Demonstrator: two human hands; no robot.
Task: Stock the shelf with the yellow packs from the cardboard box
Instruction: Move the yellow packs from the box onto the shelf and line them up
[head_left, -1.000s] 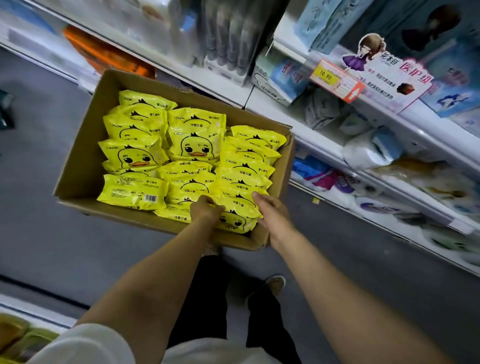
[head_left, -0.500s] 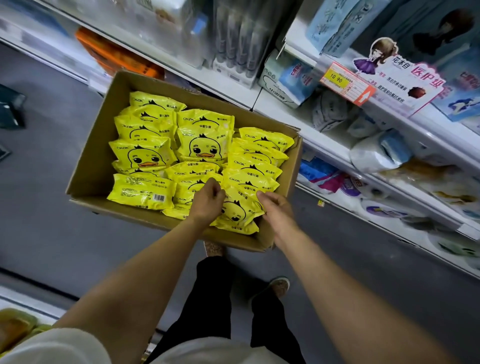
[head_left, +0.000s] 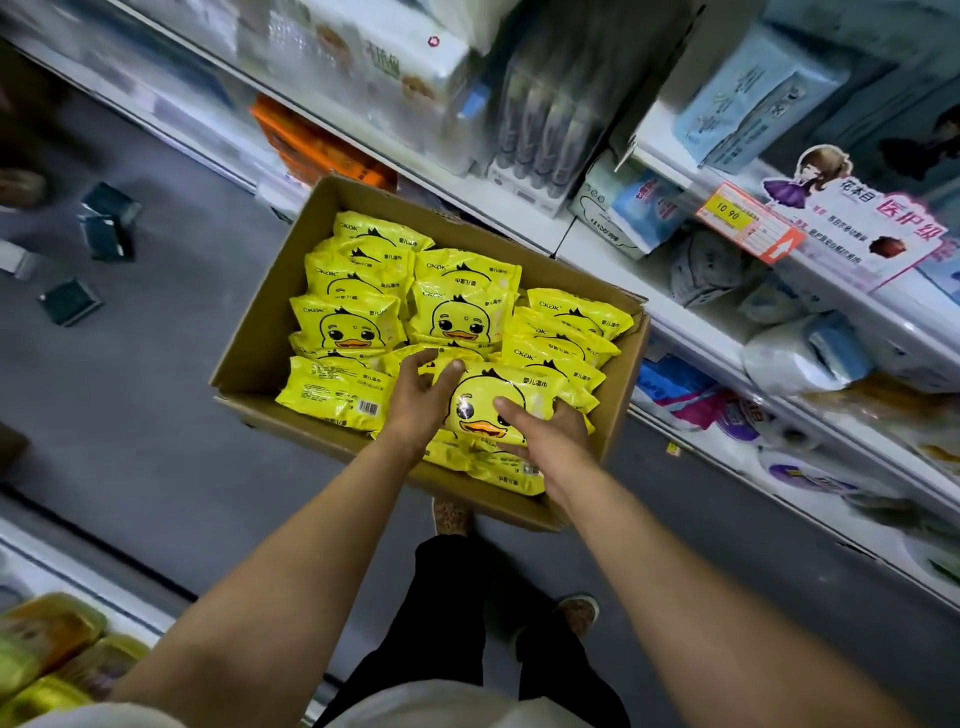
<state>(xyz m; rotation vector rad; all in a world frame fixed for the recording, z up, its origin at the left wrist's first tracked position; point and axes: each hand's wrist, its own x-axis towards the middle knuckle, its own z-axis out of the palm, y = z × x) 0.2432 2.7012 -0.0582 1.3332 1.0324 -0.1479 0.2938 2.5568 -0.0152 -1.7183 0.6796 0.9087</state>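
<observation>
An open cardboard box (head_left: 260, 332) sits on the grey floor beside the shelf, filled with several yellow duck-print packs (head_left: 358, 322). At its near right corner, one yellow pack (head_left: 498, 400) is tilted up above the others, held from both sides. My left hand (head_left: 418, 402) grips its left edge, fingers curled over the top. My right hand (head_left: 545, 428) holds its right side with the thumb across the duck face. The white shelf (head_left: 675, 312) runs along the right, stocked with tissue and wipe packs.
A price tag (head_left: 732, 218) and a cartoon sign (head_left: 857, 223) hang on the shelf edge. Dark small boxes (head_left: 106, 223) lie on the floor at left. Another shelf with yellow-green packs (head_left: 47, 654) is at lower left. My feet stand just behind the box.
Both hands have closed round one yellow pack at the box's near right corner and raised it, duck face up. The view has shifted closer to the box.
</observation>
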